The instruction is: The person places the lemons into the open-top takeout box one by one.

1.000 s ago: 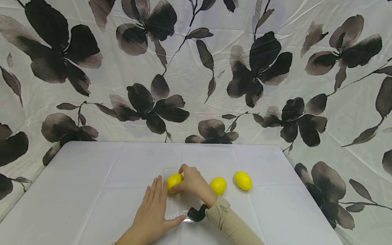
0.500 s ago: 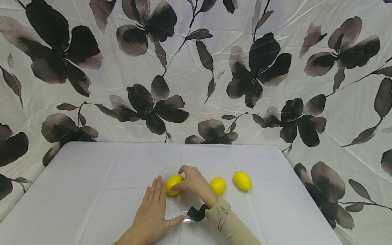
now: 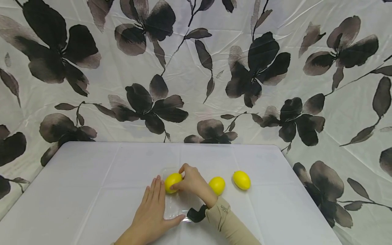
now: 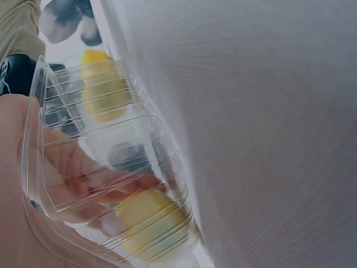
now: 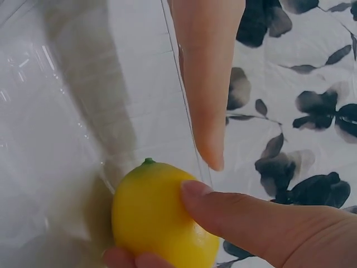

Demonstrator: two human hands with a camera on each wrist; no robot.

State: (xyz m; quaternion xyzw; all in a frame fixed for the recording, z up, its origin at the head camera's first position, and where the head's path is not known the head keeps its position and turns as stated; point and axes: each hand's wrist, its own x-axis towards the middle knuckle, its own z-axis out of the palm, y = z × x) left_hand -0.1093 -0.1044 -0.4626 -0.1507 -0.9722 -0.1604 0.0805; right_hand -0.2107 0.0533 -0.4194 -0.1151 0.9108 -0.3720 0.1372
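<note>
A yellow lemon [image 3: 173, 183] with a green stem tip sits in the far left part of a clear plastic container [image 3: 176, 206]. My right hand [image 3: 193, 183] grips this lemon [image 5: 162, 218], thumb on one side and fingertips on the other. Along the container's left side lies my left hand [image 3: 151, 207], its fingers straight and the thumb stretched toward the near rim. Through the ribbed clear wall [image 4: 139, 120] in the left wrist view, the held lemon [image 4: 150, 223] shows at the bottom.
Two more lemons lie on the white table [image 3: 122, 177] right of the container: one lemon [image 3: 217, 185] beside my right wrist, another lemon [image 3: 241, 180] farther right. A black strap [image 3: 196, 213] is on the right wrist. Behind the table hangs a floral cloth [image 3: 214, 75].
The held lemon has shifted very slightly left within the container. Both hands otherwise keep nearly the same position, and the other two lemons lie still.
</note>
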